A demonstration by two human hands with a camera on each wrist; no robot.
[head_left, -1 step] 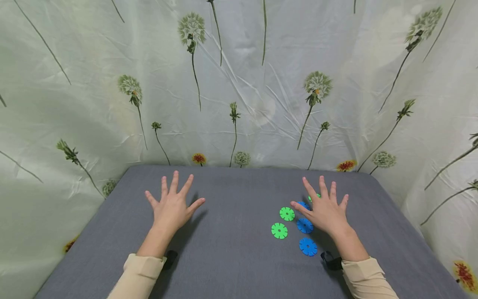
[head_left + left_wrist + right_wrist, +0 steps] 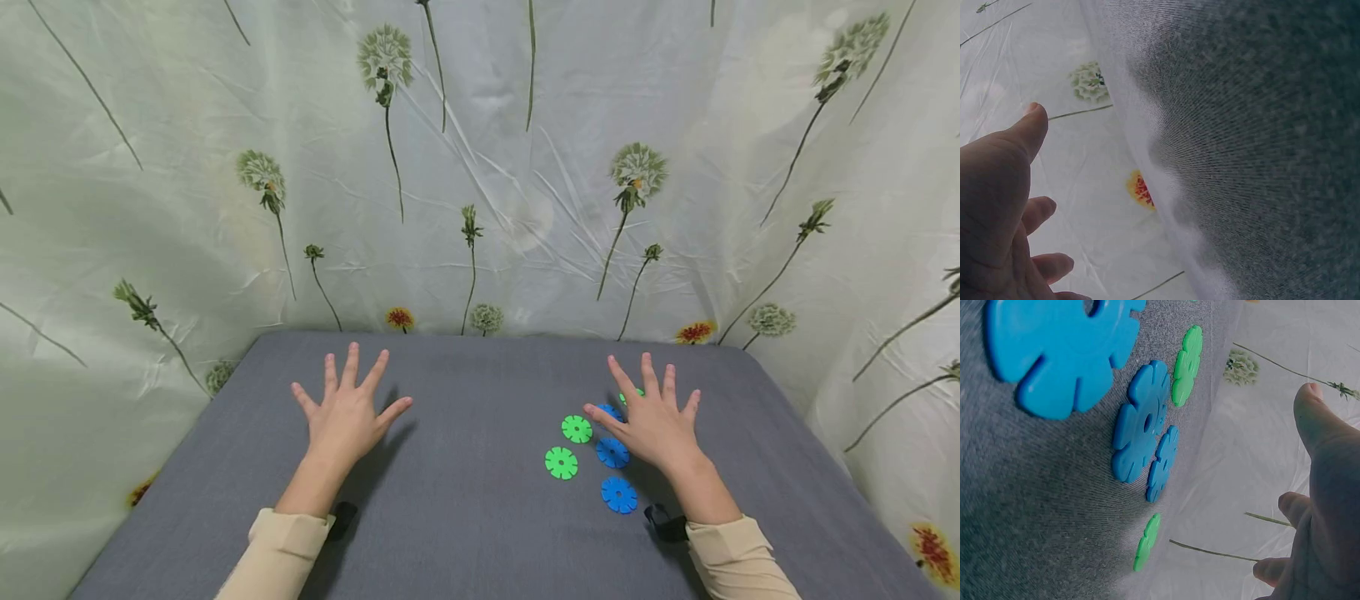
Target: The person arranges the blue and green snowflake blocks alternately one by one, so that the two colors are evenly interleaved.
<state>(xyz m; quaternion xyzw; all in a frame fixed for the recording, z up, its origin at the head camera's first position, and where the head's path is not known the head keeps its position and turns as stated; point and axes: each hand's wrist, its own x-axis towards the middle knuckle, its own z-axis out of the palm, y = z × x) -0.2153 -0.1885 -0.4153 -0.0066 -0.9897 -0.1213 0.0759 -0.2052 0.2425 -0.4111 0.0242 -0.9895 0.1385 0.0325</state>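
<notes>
My left hand [image 2: 342, 425] hovers over the left part of the grey table with its fingers spread, holding nothing. On the other side, my right hand [image 2: 660, 425] is held palm down with spread fingers, and it too holds nothing. Beneath and beside it lie flat, notched plastic discs. A near blue disc [image 2: 618, 495], a middle blue disc [image 2: 612, 452] and a partly hidden blue disc [image 2: 609, 414] form a rough column. To their left are two green discs, a nearer green disc [image 2: 561, 463] and a farther green disc [image 2: 577, 429]. Another green disc [image 2: 1147, 542] is mostly covered by the right hand in the head view.
A grey cloth covers the table [image 2: 472, 500]. Behind it hangs a pale curtain [image 2: 517, 183] printed with dandelions, reaching round both sides. Dark straps with small devices sit at both wrists, below the beige sleeves [image 2: 731, 546].
</notes>
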